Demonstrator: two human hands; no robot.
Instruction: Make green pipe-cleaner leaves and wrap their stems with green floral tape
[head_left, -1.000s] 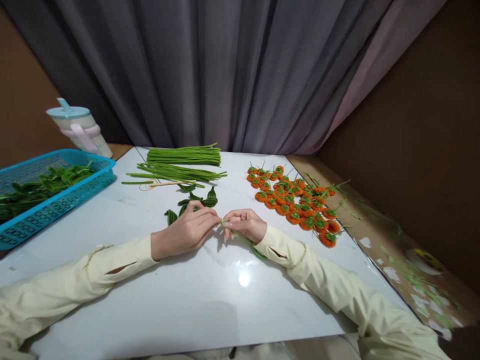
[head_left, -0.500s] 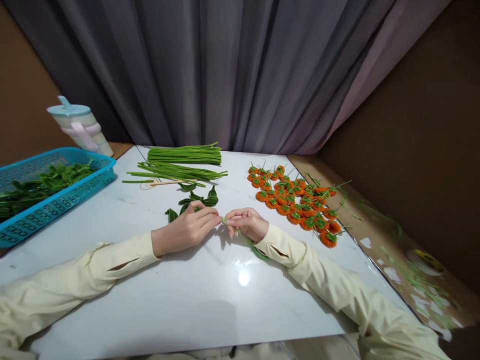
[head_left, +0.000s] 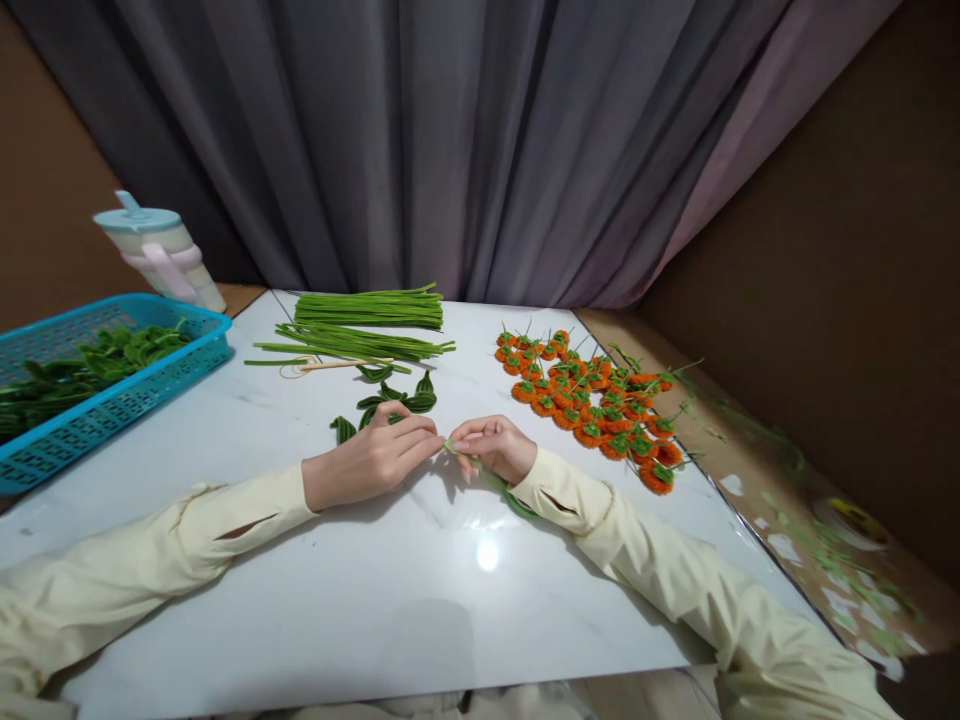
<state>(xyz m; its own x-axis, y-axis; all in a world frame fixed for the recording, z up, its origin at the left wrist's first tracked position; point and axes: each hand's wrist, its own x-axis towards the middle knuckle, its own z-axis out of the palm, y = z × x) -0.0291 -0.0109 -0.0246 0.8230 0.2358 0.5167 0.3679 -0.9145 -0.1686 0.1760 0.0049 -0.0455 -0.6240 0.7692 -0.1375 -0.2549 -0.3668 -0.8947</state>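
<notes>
My left hand [head_left: 379, 455] and my right hand [head_left: 496, 447] meet fingertip to fingertip above the middle of the white tabletop. Both are closed in a pinch on a small light green strip [head_left: 448, 444], most of it covered by the fingers. From under my right hand a longer green band [head_left: 517, 503] trails toward the wrist. Just behind my left hand lie several dark green, leaf-shaped pieces of fuzzy pipe cleaner [head_left: 421, 393], some partly hidden by the fingers.
Green pipe cleaners [head_left: 367, 310] lie bundled at the back, near a thin wooden stick [head_left: 349, 363]. Many orange fuzzy fruit shapes [head_left: 589, 435] with green tops cover the right. A blue basket [head_left: 187, 345] of green leaves and a lidded tumbler [head_left: 169, 250] stand left. Scraps litter the right-hand ledge.
The hands stay nearly in place, with only a slight shift of the fingertips. A bit more of the light green strip shows between them. Nothing else has moved.
</notes>
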